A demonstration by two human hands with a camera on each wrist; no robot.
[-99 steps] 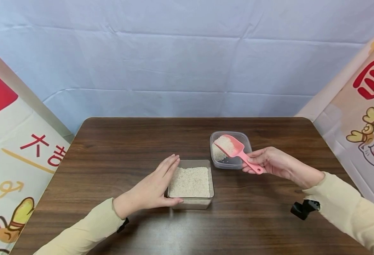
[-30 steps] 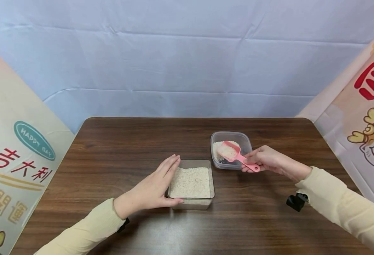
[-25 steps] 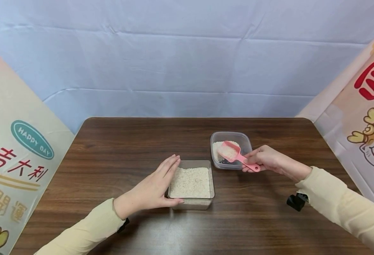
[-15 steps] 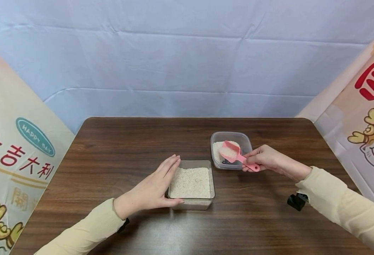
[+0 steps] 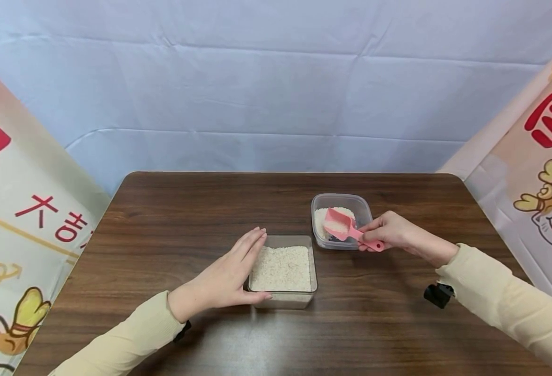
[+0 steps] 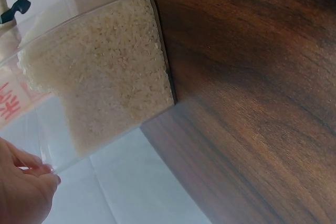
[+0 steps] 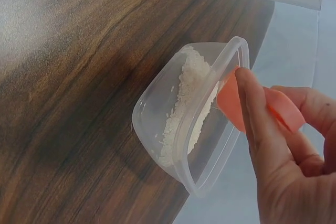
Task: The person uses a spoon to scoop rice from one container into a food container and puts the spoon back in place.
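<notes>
In the head view my right hand [image 5: 388, 232] grips the handle of a pink scoop [image 5: 339, 222] with some white rice in it. The scoop is tilted over a small clear plastic container [image 5: 366, 206], whose rice pile [image 7: 184, 108] shows through the wall in the right wrist view. My left hand [image 5: 224, 279] rests against the left side of a larger transparent square container [image 5: 313, 290] filled partway with rice [image 5: 282, 269]. Its fingers lie nearly straight along the rim, with the thumb at the near edge.
Both containers stand on a dark brown wood table [image 5: 186, 209], the small one behind and right of the large one. A pale cloth backdrop [image 5: 276, 104] hangs behind the table. Printed banners [image 5: 548, 188] flank both sides.
The scoop, heaped with rice at first, has come lower and nearer over the small container and tilts more. It holds less rice now. My left hand has stayed in place.
</notes>
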